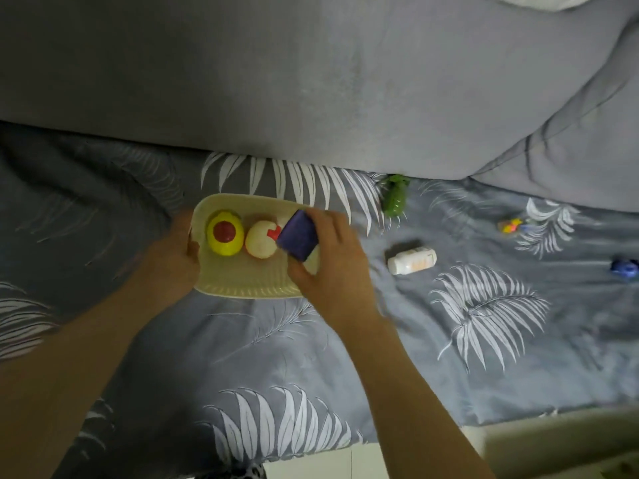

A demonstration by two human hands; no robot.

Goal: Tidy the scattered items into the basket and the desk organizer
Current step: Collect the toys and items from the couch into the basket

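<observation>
1. My right hand (328,261) pinches the purple block (298,239) over the basket's (242,285) right end.
2. My left hand (173,257) grips its left rim.
3. Risk, by my judgement: the tilted block rolls out over the rim.
4. White bottle (411,260) and green toy (394,198) lie beyond on the bed.

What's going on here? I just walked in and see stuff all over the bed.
A person is tidying. The left hand holds the rim of a cream plastic basket, while the right hand lowers a purple rectangular block into it beside a yellow toy with a red centre. A white bottle and green toy still lie on the leaf-patterned bedsheet.
</observation>
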